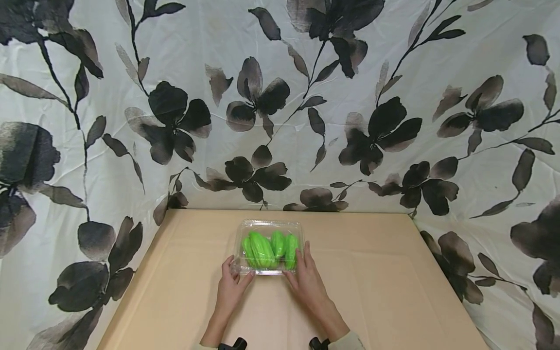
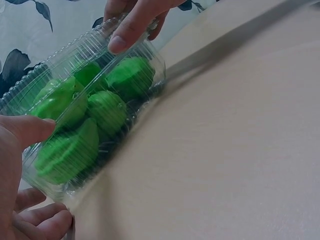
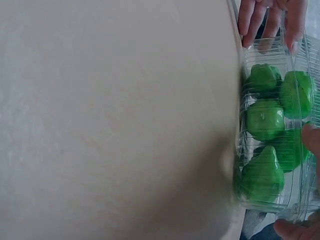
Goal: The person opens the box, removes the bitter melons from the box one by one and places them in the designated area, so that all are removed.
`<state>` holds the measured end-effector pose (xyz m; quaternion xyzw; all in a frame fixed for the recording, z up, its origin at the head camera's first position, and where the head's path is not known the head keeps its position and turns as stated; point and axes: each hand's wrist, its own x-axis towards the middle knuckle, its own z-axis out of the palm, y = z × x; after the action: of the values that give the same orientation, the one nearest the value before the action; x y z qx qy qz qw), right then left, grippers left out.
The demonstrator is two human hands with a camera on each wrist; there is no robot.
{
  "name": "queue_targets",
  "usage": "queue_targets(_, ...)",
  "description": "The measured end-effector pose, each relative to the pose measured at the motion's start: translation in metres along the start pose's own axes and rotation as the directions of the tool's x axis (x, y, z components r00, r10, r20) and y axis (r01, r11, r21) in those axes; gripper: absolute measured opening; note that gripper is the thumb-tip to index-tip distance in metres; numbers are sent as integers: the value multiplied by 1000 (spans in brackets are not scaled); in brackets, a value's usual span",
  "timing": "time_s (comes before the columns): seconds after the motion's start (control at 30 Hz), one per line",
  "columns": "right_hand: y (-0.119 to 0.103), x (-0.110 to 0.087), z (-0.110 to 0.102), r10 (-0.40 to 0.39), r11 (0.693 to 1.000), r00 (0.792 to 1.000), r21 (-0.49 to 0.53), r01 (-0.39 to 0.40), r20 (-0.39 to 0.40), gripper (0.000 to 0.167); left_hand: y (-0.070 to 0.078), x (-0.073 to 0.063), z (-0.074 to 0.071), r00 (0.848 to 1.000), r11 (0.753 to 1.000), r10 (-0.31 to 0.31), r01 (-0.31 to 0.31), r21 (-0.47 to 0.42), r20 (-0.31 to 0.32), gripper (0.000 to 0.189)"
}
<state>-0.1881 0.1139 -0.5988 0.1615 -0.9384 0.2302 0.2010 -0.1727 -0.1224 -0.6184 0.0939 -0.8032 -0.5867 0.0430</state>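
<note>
A clear plastic clamshell box [image 1: 271,272] stands on the table with its lid down. Inside lie several glossy green, elongated, ridged fruits or vegetables [image 1: 262,250], seen end-on as rounded lumps in both wrist views. My left hand [image 1: 229,289] grips the box's front left corner, its thumb on the rim and its other fingers around the side and lower edge. With thumb at the front rim and fingers along the side, my right hand [image 1: 310,287] holds the right end. In the left wrist view the right thumb [image 2: 119,44] presses on the rim.
A tan table [image 1: 372,272] spreads around the box, its far edge just behind it. White cloth [image 1: 306,126] printed with dark flowers hangs behind the table and along both sides. Dark wrist straps [image 1: 234,344] show at the bottom.
</note>
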Motion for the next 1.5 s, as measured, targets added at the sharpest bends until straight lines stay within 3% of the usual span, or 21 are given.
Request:
queue_targets(0.27,-1,1,-2,35,999,998,-24,-33,56,72,-1,1,-1,1000,1000,3,-3,13,3,87)
queue_targets(0.63,0,-1,-1,67,998,996,-19,-66,64,66,-2,2,0,1000,1000,-6,6,1,-3,88)
queue_targets(0.97,1,-1,1,6,999,1000,-31,-7,-17,58,-1,2,0,1000,1000,0,0,-2,-1,89)
queue_targets(1.5,-1,0,-3,8,999,999,-54,-6,46,50,-3,2,-2,998,998,49,-50,37,25,93)
